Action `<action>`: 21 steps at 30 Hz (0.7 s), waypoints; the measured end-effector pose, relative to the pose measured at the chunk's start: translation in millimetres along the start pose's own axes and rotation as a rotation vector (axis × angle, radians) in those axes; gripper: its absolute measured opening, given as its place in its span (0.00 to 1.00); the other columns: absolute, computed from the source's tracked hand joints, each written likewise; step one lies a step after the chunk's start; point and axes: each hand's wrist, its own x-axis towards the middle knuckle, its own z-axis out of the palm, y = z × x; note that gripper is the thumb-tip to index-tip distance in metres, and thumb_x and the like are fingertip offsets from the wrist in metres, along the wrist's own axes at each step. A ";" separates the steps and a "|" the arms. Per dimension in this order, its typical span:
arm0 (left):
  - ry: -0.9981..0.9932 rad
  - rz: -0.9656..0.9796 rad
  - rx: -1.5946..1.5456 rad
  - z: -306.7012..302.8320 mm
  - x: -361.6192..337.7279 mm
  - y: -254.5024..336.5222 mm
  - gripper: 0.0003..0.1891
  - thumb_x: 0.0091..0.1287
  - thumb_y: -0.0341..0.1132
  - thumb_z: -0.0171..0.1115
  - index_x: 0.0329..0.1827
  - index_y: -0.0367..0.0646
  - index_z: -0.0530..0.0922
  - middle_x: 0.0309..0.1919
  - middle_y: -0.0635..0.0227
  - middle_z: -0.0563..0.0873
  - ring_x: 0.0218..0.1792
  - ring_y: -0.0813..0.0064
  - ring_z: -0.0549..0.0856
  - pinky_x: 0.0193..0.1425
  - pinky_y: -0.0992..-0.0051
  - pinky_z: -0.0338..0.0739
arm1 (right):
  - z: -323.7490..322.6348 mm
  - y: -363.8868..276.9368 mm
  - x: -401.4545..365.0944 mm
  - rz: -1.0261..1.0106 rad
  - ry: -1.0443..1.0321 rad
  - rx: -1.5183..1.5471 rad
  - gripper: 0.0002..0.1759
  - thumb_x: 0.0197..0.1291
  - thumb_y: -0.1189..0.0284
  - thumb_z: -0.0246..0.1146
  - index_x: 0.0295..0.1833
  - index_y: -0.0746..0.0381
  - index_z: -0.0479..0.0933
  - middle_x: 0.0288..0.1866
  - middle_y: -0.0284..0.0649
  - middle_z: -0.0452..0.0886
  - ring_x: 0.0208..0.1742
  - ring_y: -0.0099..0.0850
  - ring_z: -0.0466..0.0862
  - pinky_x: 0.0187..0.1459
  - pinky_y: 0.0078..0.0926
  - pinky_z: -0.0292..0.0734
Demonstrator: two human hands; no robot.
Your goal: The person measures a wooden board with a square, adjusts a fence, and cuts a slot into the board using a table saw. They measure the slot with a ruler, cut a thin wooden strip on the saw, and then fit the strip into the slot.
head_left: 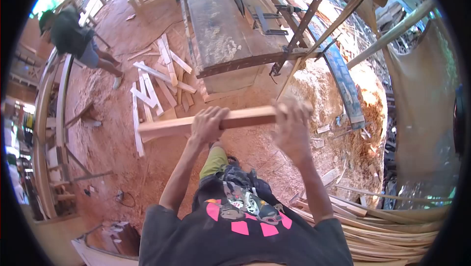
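A squared wooden beam [250, 117] is held crosswise in front of my body, over the sawdust-covered floor. My left hand [210, 124] wraps round it left of its middle, and the beam's left end juts out past that hand. Near the right end, my right hand [293, 124] lies against the beam, its fingers blurred, so whether they are closed round it is unclear.
Ahead stands a large workbench [216, 20] with clamps and tools. Loose wood offcuts [157, 82] lie on the floor at front left. Another person [73, 35] bends at the far left. Long wooden strips [382, 234] are stacked at lower right.
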 end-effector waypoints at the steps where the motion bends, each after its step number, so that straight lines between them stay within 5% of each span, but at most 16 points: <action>1: -0.041 0.096 -0.024 11.3 24.0 -0.8 0.25 0.52 0.31 0.74 0.55 0.53 0.82 0.47 0.69 0.88 0.53 0.65 0.87 0.57 0.63 0.80 | 9.9 29.3 -5.3 0.135 -0.131 -0.060 0.42 0.55 0.58 0.78 0.74 0.58 0.72 0.72 0.52 0.73 0.78 0.48 0.69 0.77 0.53 0.61; 5: -0.199 0.289 -0.079 89.7 104.0 -16.4 0.24 0.54 0.32 0.73 0.55 0.54 0.81 0.48 0.73 0.86 0.56 0.68 0.84 0.60 0.64 0.74 | 56.7 90.1 -6.2 0.506 -0.680 0.107 0.36 0.54 0.51 0.79 0.63 0.58 0.78 0.50 0.54 0.86 0.60 0.53 0.85 0.63 0.48 0.78; 8: -0.299 0.459 0.009 151.2 147.8 -48.6 0.28 0.49 0.35 0.74 0.58 0.59 0.81 0.46 0.77 0.83 0.58 0.72 0.79 0.63 0.63 0.66 | 135.4 127.3 -7.6 0.448 -0.786 0.286 0.34 0.53 0.51 0.78 0.59 0.59 0.80 0.49 0.55 0.86 0.52 0.54 0.86 0.55 0.49 0.82; 13: -0.326 0.473 -0.022 213.0 246.6 -121.7 0.24 0.54 0.34 0.73 0.56 0.57 0.81 0.51 0.73 0.82 0.62 0.69 0.78 0.66 0.56 0.64 | 212.2 141.0 54.4 0.500 -0.412 0.538 0.27 0.59 0.53 0.74 0.57 0.58 0.79 0.48 0.51 0.87 0.51 0.56 0.86 0.49 0.52 0.83; 16: -0.311 0.207 -0.199 220.0 295.0 -150.6 0.32 0.55 0.40 0.77 0.66 0.56 0.77 0.64 0.64 0.79 0.72 0.60 0.72 0.70 0.47 0.60 | 257.4 147.5 89.5 0.715 -0.491 0.450 0.24 0.61 0.51 0.71 0.58 0.53 0.80 0.52 0.47 0.86 0.50 0.55 0.87 0.49 0.53 0.83; 17: -0.292 0.204 -0.212 217.5 318.2 -158.0 0.32 0.55 0.40 0.77 0.66 0.56 0.77 0.64 0.64 0.79 0.72 0.60 0.72 0.70 0.47 0.60 | 278.9 150.2 93.0 0.728 -0.371 0.403 0.23 0.63 0.51 0.68 0.58 0.51 0.80 0.52 0.45 0.86 0.50 0.56 0.87 0.49 0.53 0.83; 19: -0.188 -0.247 -0.268 213.4 344.5 -182.3 0.42 0.56 0.45 0.77 0.75 0.50 0.69 0.72 0.51 0.70 0.76 0.48 0.65 0.75 0.46 0.58 | 287.8 163.2 125.9 0.761 -0.358 0.414 0.24 0.61 0.52 0.69 0.58 0.52 0.80 0.51 0.44 0.86 0.51 0.56 0.86 0.48 0.54 0.82; 20: -0.216 -0.248 -0.273 223.6 351.8 -204.1 0.42 0.56 0.45 0.77 0.75 0.50 0.69 0.72 0.51 0.70 0.76 0.48 0.65 0.75 0.46 0.58 | 294.0 162.4 135.7 0.781 -0.377 0.420 0.24 0.61 0.52 0.69 0.58 0.52 0.80 0.51 0.44 0.86 0.51 0.56 0.86 0.48 0.54 0.82; 21: -0.066 -0.470 -0.295 245.4 361.7 -228.9 0.47 0.57 0.48 0.77 0.79 0.45 0.64 0.75 0.50 0.66 0.78 0.47 0.63 0.78 0.46 0.56 | 303.2 168.9 149.6 0.708 -0.343 0.430 0.24 0.61 0.52 0.69 0.57 0.53 0.80 0.50 0.45 0.86 0.51 0.56 0.86 0.49 0.54 0.82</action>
